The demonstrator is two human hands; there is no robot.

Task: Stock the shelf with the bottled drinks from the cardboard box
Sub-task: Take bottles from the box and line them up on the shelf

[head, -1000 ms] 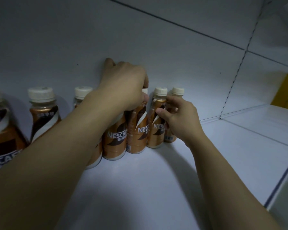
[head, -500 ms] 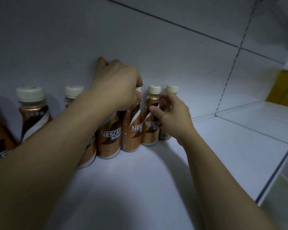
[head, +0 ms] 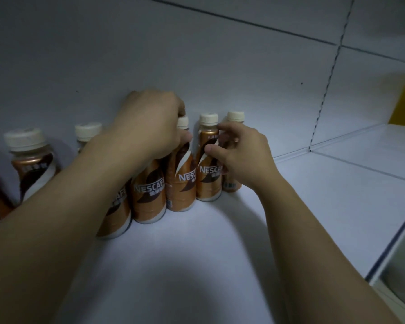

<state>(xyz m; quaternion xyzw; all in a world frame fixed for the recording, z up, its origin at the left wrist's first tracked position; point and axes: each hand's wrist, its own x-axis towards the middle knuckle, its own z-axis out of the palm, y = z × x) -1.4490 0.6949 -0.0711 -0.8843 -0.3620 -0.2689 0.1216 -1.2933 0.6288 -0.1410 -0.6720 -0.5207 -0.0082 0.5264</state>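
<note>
Bottles standing upright in a row along the back wall of the shelf [head: 197, 265], caps cream, labels facing out. Left hand [head: 150, 127] is curling over the tops of two middle bottles [head: 181, 181], covering one cap; whether it is gripping one or only steadying them cannot be told. Right hand [head: 241, 157] is pinching the neck of the second bottle from the right [head: 208, 164], thumb in front, fingers behind, beside the end bottle [head: 235, 116]. Judgement: stocking is partway along; about seven bottles placed, right part of the shelf bare. Cardboard box is not showing, so remaining count unknown.
</note>
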